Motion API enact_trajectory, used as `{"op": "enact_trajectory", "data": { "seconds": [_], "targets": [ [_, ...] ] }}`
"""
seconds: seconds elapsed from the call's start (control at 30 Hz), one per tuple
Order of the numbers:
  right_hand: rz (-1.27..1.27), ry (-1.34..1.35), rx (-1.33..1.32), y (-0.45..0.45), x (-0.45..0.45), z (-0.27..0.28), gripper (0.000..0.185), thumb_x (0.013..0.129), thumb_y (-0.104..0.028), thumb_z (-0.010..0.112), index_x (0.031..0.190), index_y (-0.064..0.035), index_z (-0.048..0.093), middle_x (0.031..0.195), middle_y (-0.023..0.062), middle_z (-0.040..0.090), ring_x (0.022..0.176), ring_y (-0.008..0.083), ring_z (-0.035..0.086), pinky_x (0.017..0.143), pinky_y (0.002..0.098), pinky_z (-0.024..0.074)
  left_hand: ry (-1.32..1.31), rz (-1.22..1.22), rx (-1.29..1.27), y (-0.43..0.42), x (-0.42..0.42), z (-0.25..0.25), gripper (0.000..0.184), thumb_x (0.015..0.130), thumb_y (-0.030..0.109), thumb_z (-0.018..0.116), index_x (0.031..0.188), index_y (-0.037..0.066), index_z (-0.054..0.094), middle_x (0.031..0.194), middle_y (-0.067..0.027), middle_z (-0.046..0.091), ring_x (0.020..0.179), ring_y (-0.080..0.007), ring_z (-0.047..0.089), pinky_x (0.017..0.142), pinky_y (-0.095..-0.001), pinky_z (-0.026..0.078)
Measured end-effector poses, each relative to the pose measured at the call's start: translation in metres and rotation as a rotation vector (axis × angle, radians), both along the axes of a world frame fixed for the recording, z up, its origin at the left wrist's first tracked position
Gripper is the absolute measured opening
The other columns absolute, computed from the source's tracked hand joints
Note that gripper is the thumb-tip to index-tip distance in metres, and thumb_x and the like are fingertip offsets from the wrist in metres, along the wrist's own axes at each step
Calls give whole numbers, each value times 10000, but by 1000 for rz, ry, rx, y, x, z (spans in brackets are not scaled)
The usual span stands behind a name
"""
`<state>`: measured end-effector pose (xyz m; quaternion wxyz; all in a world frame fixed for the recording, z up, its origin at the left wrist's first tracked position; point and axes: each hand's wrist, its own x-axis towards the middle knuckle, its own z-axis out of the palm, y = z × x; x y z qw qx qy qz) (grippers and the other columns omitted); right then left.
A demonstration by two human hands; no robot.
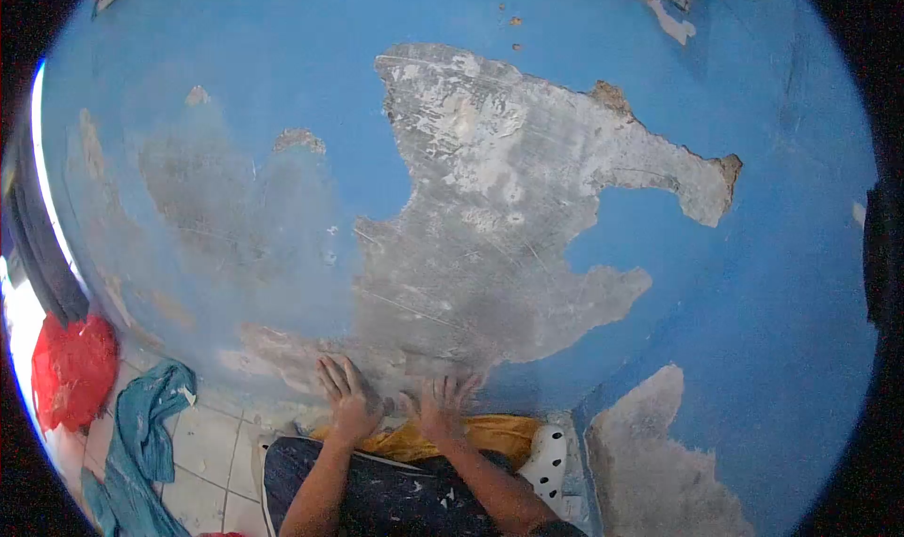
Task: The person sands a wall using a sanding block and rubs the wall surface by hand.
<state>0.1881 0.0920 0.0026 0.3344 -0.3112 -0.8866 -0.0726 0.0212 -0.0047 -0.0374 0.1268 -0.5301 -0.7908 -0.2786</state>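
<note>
My left hand (350, 400) lies against the low part of the blue wall (311, 29), fingers spread over a worn, pinkish-grey strip. Nothing shows in it. Beside it, my right hand (440, 410) rests on the wall with its fingers stretched out and apart. Just above those fingertips is a dull grey-brown flat patch (435, 363); whether it is a loose piece or part of the wall, I cannot tell. Both hands are at the bottom of a large bare grey plaster patch (461, 245), where the blue paint is gone and whitish smears show.
A yellow-brown cloth (504, 433) lies below my hands, near a white shoe with dark holes (544, 462). On the tiled floor (205, 443) at left are a teal cloth (141, 433) and a red bag-like thing (75, 372). Another bare patch (654, 462) marks the right wall.
</note>
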Motion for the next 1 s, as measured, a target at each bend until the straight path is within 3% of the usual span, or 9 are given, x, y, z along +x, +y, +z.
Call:
{"op": "enact_trajectory", "data": {
  "seconds": [0.13,0.23,0.43,0.5,0.53,0.6,0.67,0.87,1.0],
  "targets": [
    [-30,145,-6,-4,3,39,725,917,-536,461,1257,102,512,1271,309,482,1260,490,380,1030,764,-28,-70,16,61,-1,-2,0,1138,741,479,740,1433,-161,102,1466,-443,-45,1377,-580,-93,1087,-667,45],
    [-57,-75,-79,1,3,2,719,916,-534,473,1249,102,516,1304,305,469,1279,488,372,1031,761,-38,-152,-4,6,-8,9,16,1142,732,479,749,1432,-159,110,1468,-441,-53,1380,-572,-103,1081,-673,45],
    [-154,-26,-39,10,14,28,738,920,-535,459,1291,103,472,1322,303,460,1304,492,345,1035,756,-51,-156,-4,77,-3,0,2,1142,730,493,748,1437,-147,120,1475,-429,-63,1381,-570,-109,1061,-698,40],
    [-83,-49,-122,18,3,-8,728,918,-522,468,1288,105,471,1323,305,458,1303,498,340,1035,754,-52,-158,-1,3,-2,4,0,1141,734,499,743,1438,-147,119,1474,-430,-64,1379,-573,-109,1061,-699,39],
    [-25,-46,-203,14,4,-34,719,916,-510,476,1286,107,470,1325,307,456,1302,504,334,1035,753,-53,54,-6,7,1,3,-2,1146,733,499,743,1439,-148,112,1467,-439,-67,1373,-581,-112,1064,-695,38],
    [-79,-40,-174,-7,10,12,706,912,-498,494,1276,107,475,1342,303,434,1306,507,316,1034,757,-40,272,-35,-35,0,-3,-8,1152,733,498,742,1440,-150,105,1460,-448,-71,1368,-588,-116,1067,-692,37],
    [-100,-50,-119,5,4,40,694,907,-485,511,1267,107,479,1359,298,412,1311,509,299,1034,761,-26,-53,-34,62,4,-4,-15,1133,741,471,735,1434,-161,99,1446,-466,-68,1354,-611,-116,1067,-693,32],
    [-10,-158,-101,2,2,3,669,891,-489,541,1222,91,518,1274,282,463,1297,492,317,1021,784,-5,-1,25,-53,7,-3,-11,1071,771,417,704,1425,-175,96,1444,-471,-70,1350,-623,-100,1064,-696,36],
    [-70,-29,4,3,2,26,616,884,-482,556,1153,73,566,1199,263,501,1261,474,364,1014,793,0,-113,-21,53,-7,3,6,1037,778,378,687,1427,-173,96,1442,-474,-72,1353,-620,-97,1064,-695,42]
  ]
}}
